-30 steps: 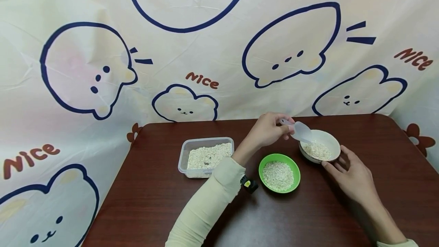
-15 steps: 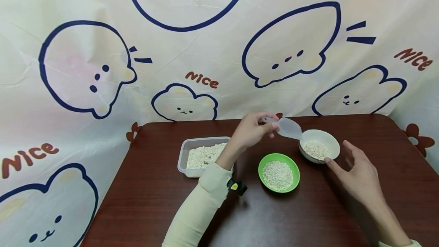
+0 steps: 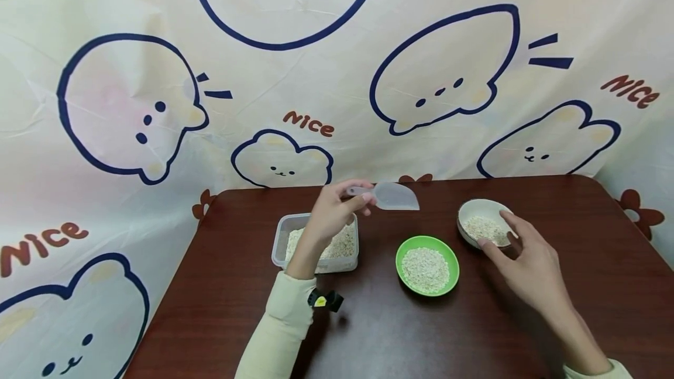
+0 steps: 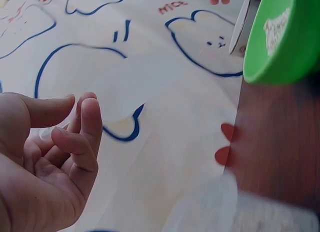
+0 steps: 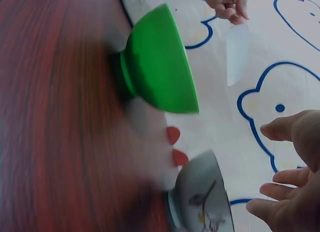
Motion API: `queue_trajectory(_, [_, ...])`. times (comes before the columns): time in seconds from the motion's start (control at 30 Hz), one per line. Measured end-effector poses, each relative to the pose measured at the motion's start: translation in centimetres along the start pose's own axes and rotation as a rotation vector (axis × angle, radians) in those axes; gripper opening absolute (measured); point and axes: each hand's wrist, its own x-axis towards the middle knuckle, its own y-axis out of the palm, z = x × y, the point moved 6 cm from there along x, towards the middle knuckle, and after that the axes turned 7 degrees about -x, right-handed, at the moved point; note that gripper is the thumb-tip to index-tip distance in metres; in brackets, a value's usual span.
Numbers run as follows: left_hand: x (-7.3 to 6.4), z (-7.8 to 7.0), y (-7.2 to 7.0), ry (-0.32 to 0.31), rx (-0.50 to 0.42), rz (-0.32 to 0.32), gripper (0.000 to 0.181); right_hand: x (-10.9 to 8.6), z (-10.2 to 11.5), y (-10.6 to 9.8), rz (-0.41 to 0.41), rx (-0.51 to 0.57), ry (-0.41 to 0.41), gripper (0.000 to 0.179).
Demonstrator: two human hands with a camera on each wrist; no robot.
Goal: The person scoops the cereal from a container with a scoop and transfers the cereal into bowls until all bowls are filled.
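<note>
My left hand (image 3: 334,209) pinches the handle of a translucent plastic scoop (image 3: 398,196), held level above the table near the clear container. In the left wrist view the scoop's pale blade (image 4: 135,81) extends beyond the fingertips and looks bare. A white bowl (image 3: 476,208) with oat flakes (image 3: 485,230) in it stands at the right. Over its right side hovers my right hand (image 3: 534,271), thumb and fingers spread. The right wrist view shows these fingers apart from the bowl's patterned outside (image 5: 202,192).
A green bowl (image 3: 454,268) of oat flakes stands between both hands, nearer the front. Behind my left forearm is a clear rectangular container (image 3: 337,265) partly filled with oat flakes. A printed cloth (image 3: 358,157) hangs along the table's back edge.
The scoop has moved left in my left hand, from over the white bowl towards the container. My right hand has let go of the white bowl's side and shifted above its rim.
</note>
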Motion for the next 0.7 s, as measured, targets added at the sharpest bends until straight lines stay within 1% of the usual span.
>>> queue_trajectory(0.07, [-0.6,0.2,-1.1,0.007,-0.005,-0.014,0.022,0.1,0.7,0.5,0.007,0.019,-0.014,0.071])
queue_trajectory(0.2, [-1.8,0.8,-3.1,-0.002,-0.010,-0.042,0.023,0.2,2.2,1.7,0.031,0.052,-0.046,0.070])
queue_trajectory(0.27, [-2.5,1.2,-4.1,-0.015,0.002,-0.057,0.023,0.1,3.0,2.2,0.035,0.055,-0.064,0.068])
queue_trajectory(0.37, [-3.2,1.6,-5.7,-0.034,0.033,-0.081,0.023,0.0,4.2,3.0,0.051,0.091,-0.092,0.066])
queue_trajectory(0.47, [-3.7,1.9,-7.3,-0.041,0.057,-0.108,0.023,0.0,5.5,3.8,0.088,0.136,-0.117,0.065])
queue_trajectory(0.57, [-4.2,2.0,-8.9,-0.042,0.067,-0.136,0.023,0.1,6.5,4.7,0.136,0.170,-0.125,0.065])
queue_trajectory(0.7, [-4.9,2.1,-10.5,-0.053,0.081,-0.166,0.024,0.0,7.3,5.8,0.171,0.170,-0.125,0.065])
